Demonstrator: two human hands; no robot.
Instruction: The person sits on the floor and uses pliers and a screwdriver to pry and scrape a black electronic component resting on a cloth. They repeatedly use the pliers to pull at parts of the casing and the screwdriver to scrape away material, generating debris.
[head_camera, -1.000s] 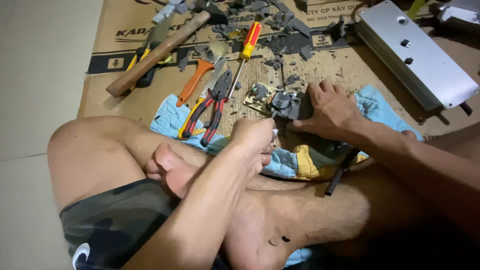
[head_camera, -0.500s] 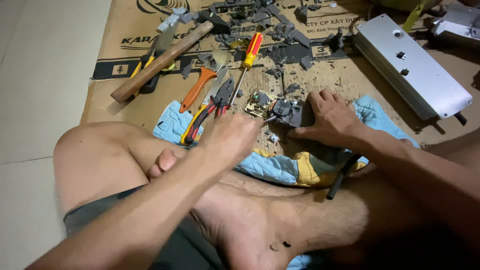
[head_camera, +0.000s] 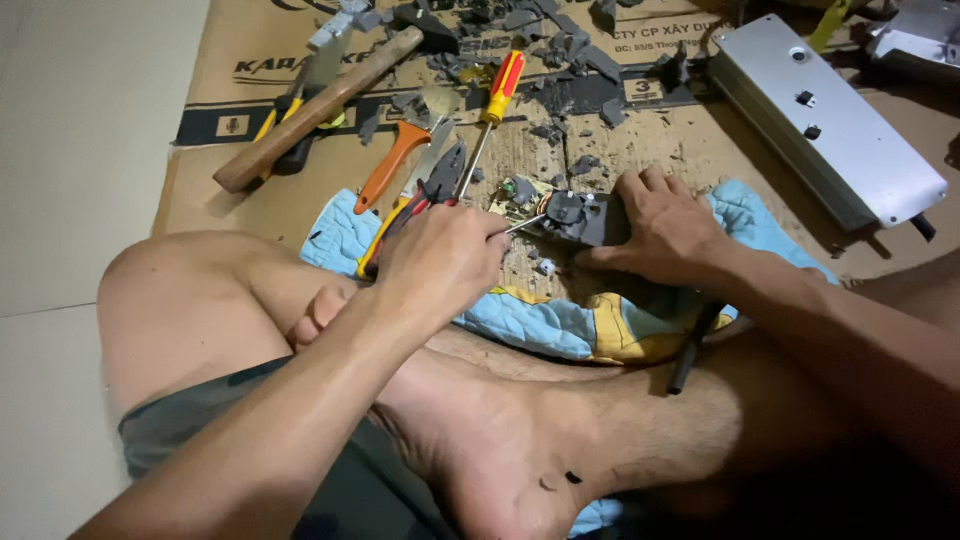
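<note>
Hands closed in: left hand (head_camera: 440, 262) had shifted forward, pinching thin metal tool (head_camera: 522, 224) into dark part (head_camera: 585, 217), right hand (head_camera: 668, 228) clamping it at three o'clock.

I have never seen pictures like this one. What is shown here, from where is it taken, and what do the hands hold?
There is no machine here: a person sits cross-legged on the floor and works with two bare hands. The one picture comes from a camera worn on the head, looking down, so you see the person's own arms and legs.

The left hand holds a thin metal tool; its tip reaches a small dark part. The right hand presses on that part and keeps it steady.

The work lies on flattened cardboard, partly on a blue and yellow cloth. Around it lie a hammer, a red and yellow screwdriver, pliers, an orange-handled tool, grey broken pieces and a long silver metal box.
</note>
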